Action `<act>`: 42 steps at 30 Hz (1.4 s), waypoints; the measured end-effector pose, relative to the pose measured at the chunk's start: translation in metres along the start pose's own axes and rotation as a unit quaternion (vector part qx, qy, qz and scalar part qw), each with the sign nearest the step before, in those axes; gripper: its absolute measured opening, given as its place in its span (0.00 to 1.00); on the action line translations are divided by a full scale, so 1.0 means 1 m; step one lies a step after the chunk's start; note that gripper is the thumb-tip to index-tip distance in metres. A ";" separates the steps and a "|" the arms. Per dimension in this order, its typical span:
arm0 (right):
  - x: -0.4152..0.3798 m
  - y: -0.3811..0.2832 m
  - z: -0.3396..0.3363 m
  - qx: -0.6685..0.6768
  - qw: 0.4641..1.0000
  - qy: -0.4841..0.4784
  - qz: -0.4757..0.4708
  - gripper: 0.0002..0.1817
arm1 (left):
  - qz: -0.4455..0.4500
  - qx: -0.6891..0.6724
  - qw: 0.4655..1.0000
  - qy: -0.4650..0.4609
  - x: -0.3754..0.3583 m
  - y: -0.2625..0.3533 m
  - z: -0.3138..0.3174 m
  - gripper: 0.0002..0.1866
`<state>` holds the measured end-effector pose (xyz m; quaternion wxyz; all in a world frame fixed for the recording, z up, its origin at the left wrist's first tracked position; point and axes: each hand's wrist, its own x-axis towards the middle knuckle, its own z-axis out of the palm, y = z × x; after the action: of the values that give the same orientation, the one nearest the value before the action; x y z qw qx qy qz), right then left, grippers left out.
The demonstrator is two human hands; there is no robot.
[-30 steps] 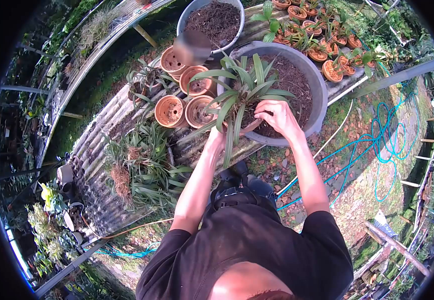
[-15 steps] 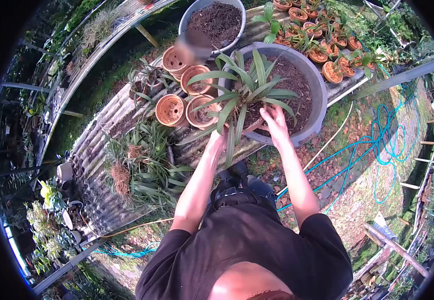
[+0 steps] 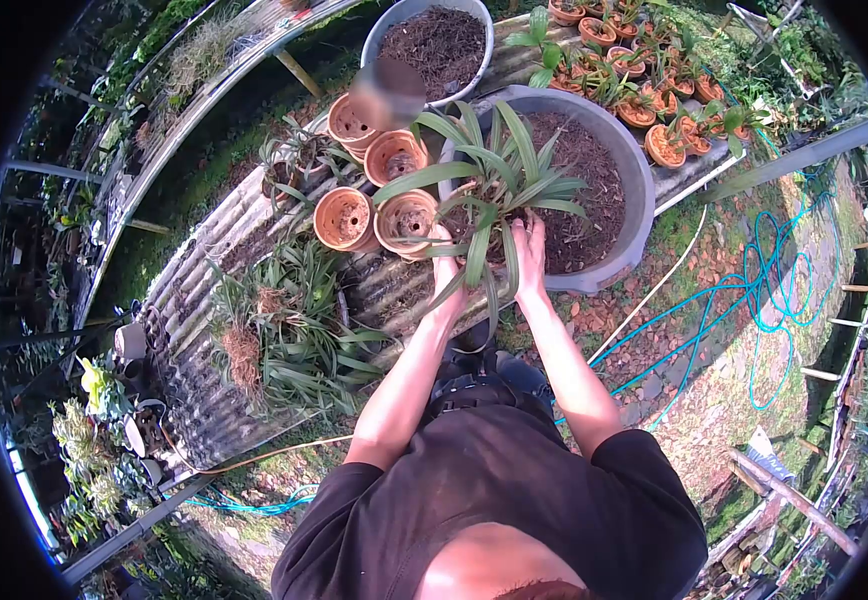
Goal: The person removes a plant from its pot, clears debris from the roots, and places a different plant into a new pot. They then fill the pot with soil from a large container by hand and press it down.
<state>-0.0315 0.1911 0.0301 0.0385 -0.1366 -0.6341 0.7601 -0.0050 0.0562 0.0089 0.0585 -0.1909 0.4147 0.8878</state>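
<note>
A strap-leaved plant [image 3: 499,180] is held up at the near left side of a large grey tub [image 3: 634,205] of dark potting mix. My left hand [image 3: 446,268] is closed at the plant's left side, close to the terracotta pots. On the other side, my right hand [image 3: 527,252] has its fingers curled in at the plant's base. Long leaves hang between the hands and hide most of the base and whatever pot is around it. Just left of my left hand stands an empty terracotta pot [image 3: 406,222].
More terracotta pots [image 3: 345,219] stand to the left. Uprooted leafy plants [image 3: 299,330] lie on the corrugated bench [image 3: 189,345]. A second tub [image 3: 487,50] of mix stands behind. Small potted plants [image 3: 665,147] crowd the back right. A blue hose [image 3: 694,340] loops over the ground.
My right hand has moved left and slightly down, in closer to the plant's base. The plant has turned a little, its hanging leaves shifting right. My left hand has moved slightly right.
</note>
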 end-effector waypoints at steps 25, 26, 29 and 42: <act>0.075 0.103 -0.065 -0.607 0.752 -0.218 -0.132 0.14 | -0.063 -0.047 0.994 0.072 -0.013 0.035 -0.079 0.33; 0.080 0.115 -0.067 -0.599 0.757 -0.217 -0.145 0.15 | -0.064 -0.050 0.994 0.076 -0.015 0.037 -0.078 0.33; 0.081 0.100 -0.059 -0.627 0.705 -0.285 -0.167 0.16 | -0.064 -0.055 0.993 0.082 -0.018 0.040 -0.079 0.33; 0.067 0.071 -0.067 -0.554 0.799 -0.177 -0.153 0.11 | -0.070 -0.038 0.993 0.082 -0.019 0.049 -0.060 0.33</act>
<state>-0.0705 0.2565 -0.0602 -0.0411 0.1013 -0.9556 0.2737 0.0169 -0.0204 0.0165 0.0787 -0.2936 0.3697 0.8780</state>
